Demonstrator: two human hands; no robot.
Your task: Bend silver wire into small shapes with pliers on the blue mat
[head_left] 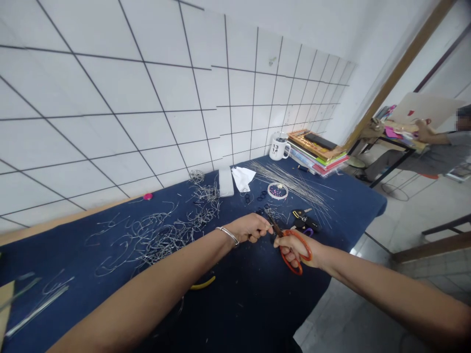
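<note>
My right hand (292, 249) is closed around the orange handles of a pair of scissors (306, 245), whose dark blades point up and to the left. Close to those blades, my left hand (252, 228) is pinched, fingertips together; whatever it holds is too small to make out. Under and behind the left forearm lies a tangled heap of bent silvery wire pieces (172, 235). Short wire bits (275, 214) are scattered just beyond the scissors. A yellow-handled tool (203, 284) shows partly from beneath my left arm.
Straight wires (294, 184) lie at the back right, near a round dish of beads (277, 190), keys (302, 214), a white mug (278, 147) and stacked books (318, 152). A white tissue (243, 178) lies by the tiled wall. Another person (441, 147) sits at a far table.
</note>
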